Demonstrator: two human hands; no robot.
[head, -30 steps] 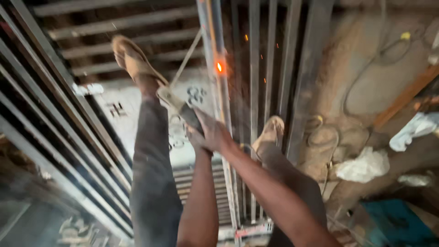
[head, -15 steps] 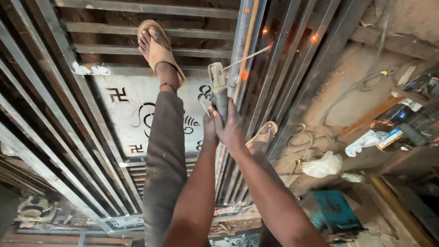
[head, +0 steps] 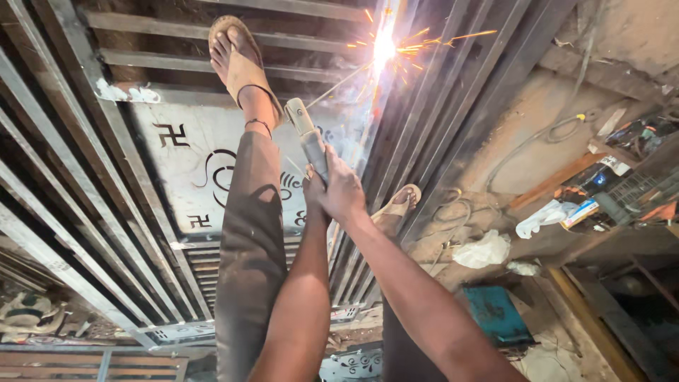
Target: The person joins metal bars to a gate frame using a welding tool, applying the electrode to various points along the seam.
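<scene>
With both the right hand [head: 345, 192] and left hand [head: 315, 194] clenched round the welding holder [head: 309, 138], steady aim should keep the sparking tip [head: 384, 44] on the steel bar [head: 424, 127] at upper centre.

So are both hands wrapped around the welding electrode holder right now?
Yes, the left hand and right hand are clasped together around the welding electrode holder, its rod reaching toward the sparks.

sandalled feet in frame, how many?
2. One sandalled foot is planted up on the metal gate frame, left of the sparks. The other rests lower, right of the hands gripping the welding holder.
</scene>
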